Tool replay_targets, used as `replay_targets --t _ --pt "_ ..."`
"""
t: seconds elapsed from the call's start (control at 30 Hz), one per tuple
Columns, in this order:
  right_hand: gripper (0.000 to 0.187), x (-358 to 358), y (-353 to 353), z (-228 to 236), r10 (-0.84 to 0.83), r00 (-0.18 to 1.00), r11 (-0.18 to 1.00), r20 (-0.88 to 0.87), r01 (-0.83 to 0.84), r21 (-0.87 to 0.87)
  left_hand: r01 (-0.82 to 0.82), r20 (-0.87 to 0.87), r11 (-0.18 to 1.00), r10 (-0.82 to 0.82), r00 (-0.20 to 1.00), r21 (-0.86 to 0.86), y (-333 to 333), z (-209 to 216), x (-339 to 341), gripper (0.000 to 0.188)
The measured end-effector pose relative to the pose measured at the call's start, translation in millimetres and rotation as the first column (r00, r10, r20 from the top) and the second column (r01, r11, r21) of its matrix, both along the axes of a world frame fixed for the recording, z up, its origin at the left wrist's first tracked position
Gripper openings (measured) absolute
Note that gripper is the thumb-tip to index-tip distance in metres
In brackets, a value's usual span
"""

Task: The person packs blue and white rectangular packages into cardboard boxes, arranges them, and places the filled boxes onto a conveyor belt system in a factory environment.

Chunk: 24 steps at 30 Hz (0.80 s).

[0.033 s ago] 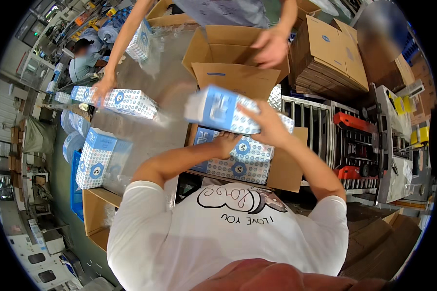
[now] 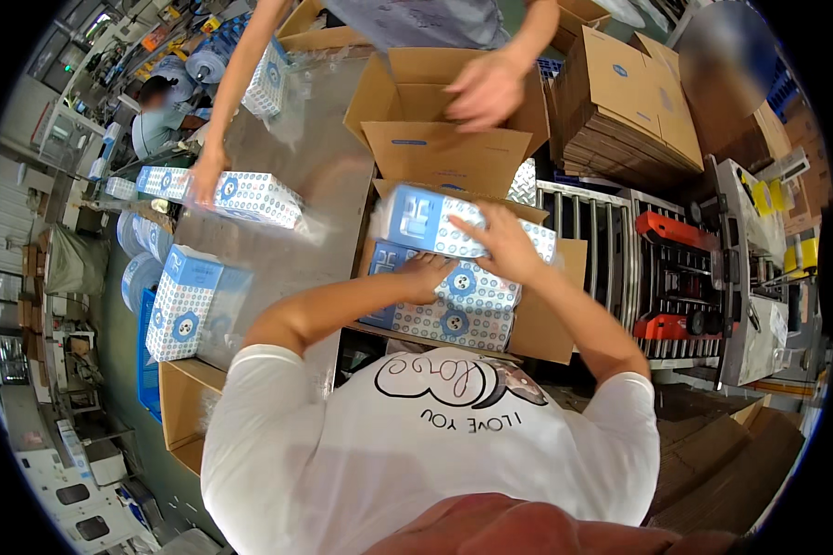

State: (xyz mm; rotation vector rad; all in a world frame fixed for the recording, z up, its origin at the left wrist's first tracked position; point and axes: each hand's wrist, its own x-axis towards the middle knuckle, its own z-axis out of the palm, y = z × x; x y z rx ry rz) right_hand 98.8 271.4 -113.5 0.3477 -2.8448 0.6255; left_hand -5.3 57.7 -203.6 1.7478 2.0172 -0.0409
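Observation:
My right hand (image 2: 507, 242) grips the side of a blue-and-white patterned soft pack (image 2: 435, 220), fingers on its top. The pack lies over the far side of an open cardboard carton (image 2: 548, 314). Inside the carton, similar packs (image 2: 453, 324) stand side by side near my body. My left hand (image 2: 426, 277) lies on these packs, its fingers stretched to the right and their tips close under the held pack's near edge.
Across the metal table (image 2: 329, 120), a co-worker's hand (image 2: 207, 176) touches a row of packs (image 2: 254, 196); the other (image 2: 489, 91) hovers over a second open carton (image 2: 416, 148). Another pack (image 2: 183, 301) stands at left. Flattened cartons (image 2: 629, 111) and a roller conveyor (image 2: 572, 217) are at right.
My right hand has brought the pack down and slightly away from me, over the carton. The co-worker's hand near the second carton has shifted left; their other hand has moved slightly right.

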Motion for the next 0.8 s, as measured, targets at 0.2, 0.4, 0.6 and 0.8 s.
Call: replay_targets --t 0.2,0.4,0.6,0.8 --pt "0.058 89 19 -130 -0.408 0.911 0.909 0.058 0.411 -0.069 -0.093 -0.05 0.951 0.113 0.992 0.296 -45 18 -37 0.065" --pt "0.044 179 81 -134 -0.604 0.185 -0.181 0.775 0.915 -0.359 -0.331 0.102 0.69 0.351 0.931 0.644 -45 -69 -64 0.05" --pt "0.03 198 115 -109 -0.84 0.17 -0.017 0.515 0.941 -0.339 -0.978 0.652 0.145 0.758 0.011 -0.152 -59 -138 -77 0.085" --pt "0.065 188 92 -37 -0.648 0.662 0.447 0.378 0.732 -0.515 -0.748 0.579 0.606 0.518 0.629 0.27 13 17 -52 0.046"
